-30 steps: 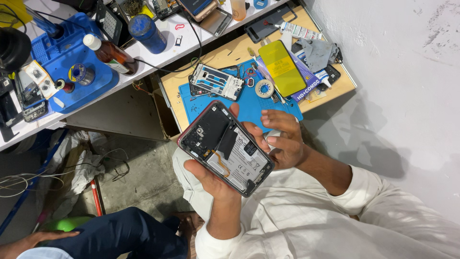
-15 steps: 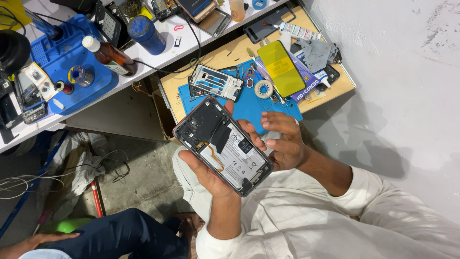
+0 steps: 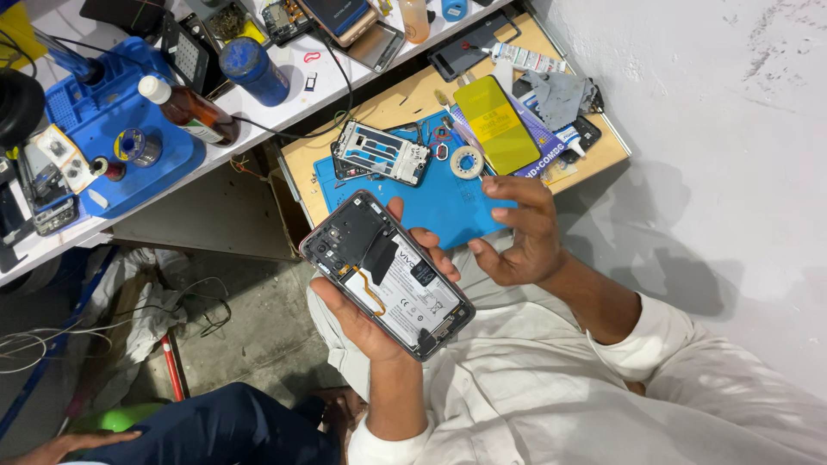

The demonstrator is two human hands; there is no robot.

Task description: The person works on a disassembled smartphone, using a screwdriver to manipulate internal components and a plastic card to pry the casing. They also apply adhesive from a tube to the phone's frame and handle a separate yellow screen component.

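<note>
An opened smartphone (image 3: pixel 388 275), back cover off, sits at the frame's centre, tilted diagonally with its camera end toward the upper left, showing a white battery, orange ribbon cable and dark circuitry.

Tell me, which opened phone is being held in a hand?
The phone with its back off, in the left hand. The other, a bare frame, lies on the blue mat.

A blue rubber work mat (image 3: pixel 448 207) lies on a wooden counter (image 3: pixel 388 108), carrying a bare metal phone frame (image 3: pixel 381 153) and a small roll of tape (image 3: pixel 466 161). Beside them rests a yellow rectangular screen protector (image 3: pixel 496 123) near a grey cloth (image 3: pixel 558 93). On the white counter (image 3: pixel 276 108) stand a brown glass bottle (image 3: pixel 191 109) and a blue cylindrical can (image 3: pixel 253 71) beside a blue plastic tray (image 3: pixel 164 155).
</note>
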